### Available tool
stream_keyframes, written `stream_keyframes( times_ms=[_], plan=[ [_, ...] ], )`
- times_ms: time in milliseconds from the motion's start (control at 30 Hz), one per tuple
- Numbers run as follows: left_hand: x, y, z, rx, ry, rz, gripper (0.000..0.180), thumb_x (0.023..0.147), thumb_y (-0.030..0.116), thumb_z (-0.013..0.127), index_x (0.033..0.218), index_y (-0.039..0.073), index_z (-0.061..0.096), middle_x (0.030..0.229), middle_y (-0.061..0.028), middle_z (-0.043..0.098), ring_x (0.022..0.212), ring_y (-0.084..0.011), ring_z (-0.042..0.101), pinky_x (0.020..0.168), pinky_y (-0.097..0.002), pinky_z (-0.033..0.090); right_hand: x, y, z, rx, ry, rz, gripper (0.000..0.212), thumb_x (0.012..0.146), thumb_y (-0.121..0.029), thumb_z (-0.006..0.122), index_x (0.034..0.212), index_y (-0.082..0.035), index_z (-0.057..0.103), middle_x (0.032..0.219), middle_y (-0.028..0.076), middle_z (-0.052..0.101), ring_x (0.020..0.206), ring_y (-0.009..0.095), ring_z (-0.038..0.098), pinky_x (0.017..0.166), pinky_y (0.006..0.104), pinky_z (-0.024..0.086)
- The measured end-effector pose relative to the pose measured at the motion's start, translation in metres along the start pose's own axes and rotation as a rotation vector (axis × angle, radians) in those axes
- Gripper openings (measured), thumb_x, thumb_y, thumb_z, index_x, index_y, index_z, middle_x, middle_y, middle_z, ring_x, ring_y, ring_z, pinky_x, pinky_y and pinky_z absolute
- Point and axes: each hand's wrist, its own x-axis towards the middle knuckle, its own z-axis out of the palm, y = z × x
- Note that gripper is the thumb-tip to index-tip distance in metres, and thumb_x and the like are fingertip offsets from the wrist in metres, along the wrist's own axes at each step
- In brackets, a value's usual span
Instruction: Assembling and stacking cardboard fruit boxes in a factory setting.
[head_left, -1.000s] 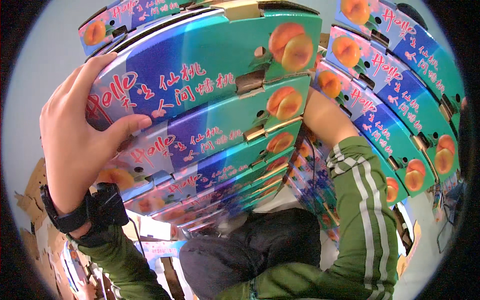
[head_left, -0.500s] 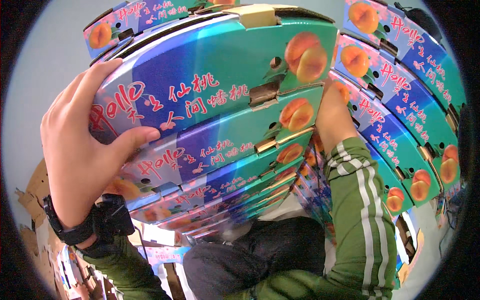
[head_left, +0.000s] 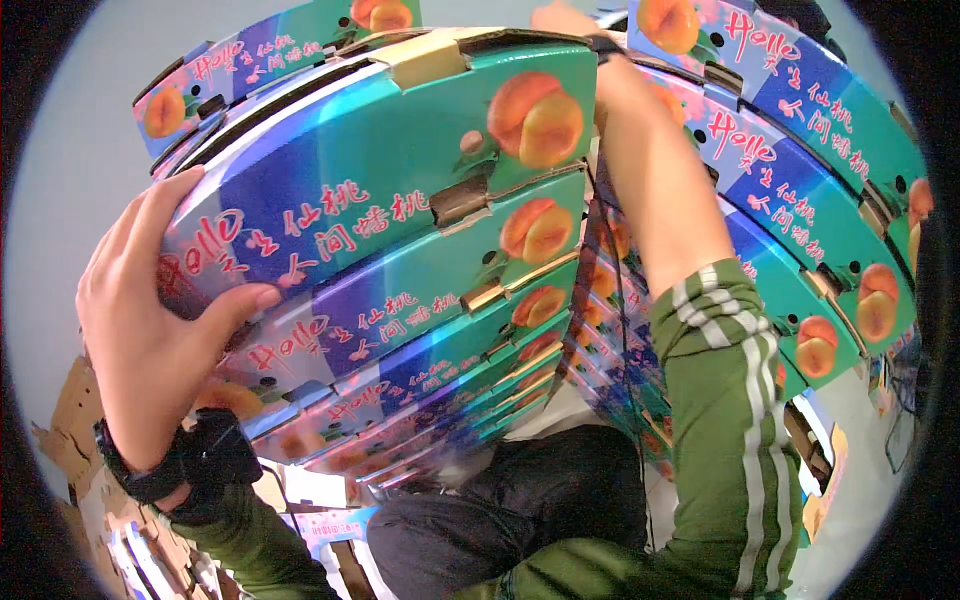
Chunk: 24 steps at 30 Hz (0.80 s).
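In front of me stands a tall stack of printed cardboard fruit boxes, blue and green with peach pictures. My left hand (head_left: 150, 290) is clasped round the left end of the top box (head_left: 330, 170), its thumb pressed on the front face and its fingers on the end. A black band with a small device (head_left: 215, 450) is strapped to the left wrist. My right arm passes between this stack and the one at right. Beyond the top box's far right corner, part of my right hand (head_left: 562, 18) shows, blurred; its fingers cannot be made out.
Another leaning stack of the same boxes (head_left: 790, 160) rises close on the right. Behind the top box is a further box (head_left: 235, 65). Flattened cardboard (head_left: 75, 420) lies at lower left. A thin dark cable (head_left: 622, 330) hangs between the stacks.
My right hand has reached farther away, past the top box's right corner, and the forearm shows more. Both stacks sit farther left in view. My left hand keeps its hold on the top box.
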Motion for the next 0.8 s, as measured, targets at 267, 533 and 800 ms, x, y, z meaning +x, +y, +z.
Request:
stream_keyframes(
  times_ms=[267, 533, 800],
  plan=[
    [0.005, 0.001, 0.016, -0.040, 0.098, 0.065, 0.077, 0.058, 0.034, 0.088, 0.126, 0.012, 0.062, 0.115, -0.0158, 0.069, 0.104, -0.0361, 0.065, 0.091, -0.0429, 0.050, -0.146, -0.070, -0.324, -0.102, -0.146, 0.209, 0.051, 0.084, -0.034, 0.066, 0.121, 0.000, 0.066, 0.123, 0.024, 0.065, 0.112, 0.033, 0.064, 0.096, 0.0466, 0.050],
    [0.002, -0.003, 0.014, -0.002, 0.111, 0.070, 0.073, 0.061, 0.042, 0.086, 0.123, 0.010, 0.063, 0.113, -0.0134, 0.069, 0.101, -0.0356, 0.066, 0.088, -0.0435, 0.051, -0.355, -0.017, -0.346, -0.464, 0.766, 0.355, 0.043, 0.087, -0.038, 0.067, 0.114, -0.004, 0.069, 0.109, 0.017, 0.070, 0.102, 0.035, 0.067, 0.089, 0.0442, 0.052],
    [0.001, 0.001, 0.006, 0.019, 0.085, 0.056, 0.072, 0.062, 0.046, 0.086, 0.121, 0.009, 0.063, 0.113, -0.0116, 0.070, 0.103, -0.0337, 0.067, 0.088, -0.0427, 0.052, -0.412, 0.036, -0.360, -0.525, 0.806, 0.130, 0.051, 0.093, -0.032, 0.067, 0.132, -0.001, 0.059, 0.133, 0.019, 0.061, 0.123, 0.034, 0.057, 0.108, 0.0393, 0.040]
  ],
)
